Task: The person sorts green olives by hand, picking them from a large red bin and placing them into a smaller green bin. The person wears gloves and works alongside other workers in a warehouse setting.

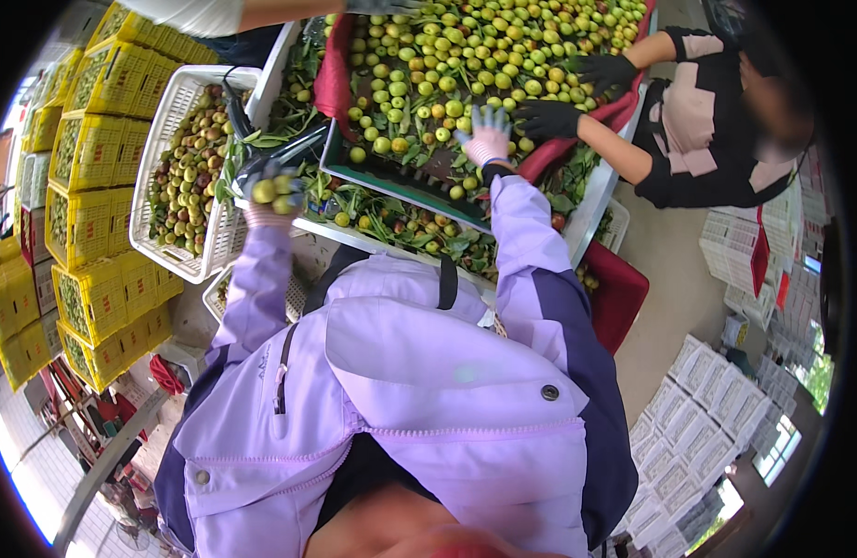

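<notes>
My left hand, in a grey-and-pink glove, holds several small green fruits, apparently jujubes, in its palm. It is beside the right rim of a white plastic basket, which contains green and reddish-brown fruits. Over the sorting table, my right hand, gloved alike, is spread with its fingers apart, close above or touching loose green fruits. These lie on a dark surface with a green front edge and red cloth at its sides. Whether the right palm covers any fruit is hidden.
Across the right side reach a co-worker's black-gloved hands. Another person's arm extends in at the top. Leaves and fruits fill a trough along the table's front. Stacked yellow crates stand left; white boxes are piled lower right.
</notes>
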Demonstrator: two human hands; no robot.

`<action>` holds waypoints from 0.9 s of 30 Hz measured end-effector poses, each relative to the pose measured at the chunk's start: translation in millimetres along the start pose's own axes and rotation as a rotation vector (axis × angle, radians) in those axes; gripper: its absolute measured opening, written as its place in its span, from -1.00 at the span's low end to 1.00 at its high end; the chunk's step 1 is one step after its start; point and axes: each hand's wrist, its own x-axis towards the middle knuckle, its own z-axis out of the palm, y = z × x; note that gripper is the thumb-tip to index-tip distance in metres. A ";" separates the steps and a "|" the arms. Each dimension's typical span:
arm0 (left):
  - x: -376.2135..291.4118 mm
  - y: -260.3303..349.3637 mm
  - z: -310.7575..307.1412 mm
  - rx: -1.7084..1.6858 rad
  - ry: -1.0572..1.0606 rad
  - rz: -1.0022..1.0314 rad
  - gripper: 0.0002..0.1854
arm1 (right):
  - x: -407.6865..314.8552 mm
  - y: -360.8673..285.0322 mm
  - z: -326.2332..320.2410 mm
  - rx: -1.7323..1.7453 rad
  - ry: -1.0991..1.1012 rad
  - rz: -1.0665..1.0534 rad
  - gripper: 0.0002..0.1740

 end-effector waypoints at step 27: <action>172.2 -84.9 64.9 2.277 -0.055 0.201 -0.39 | -35.1 23.4 -22.4 -0.001 0.416 0.167 -0.57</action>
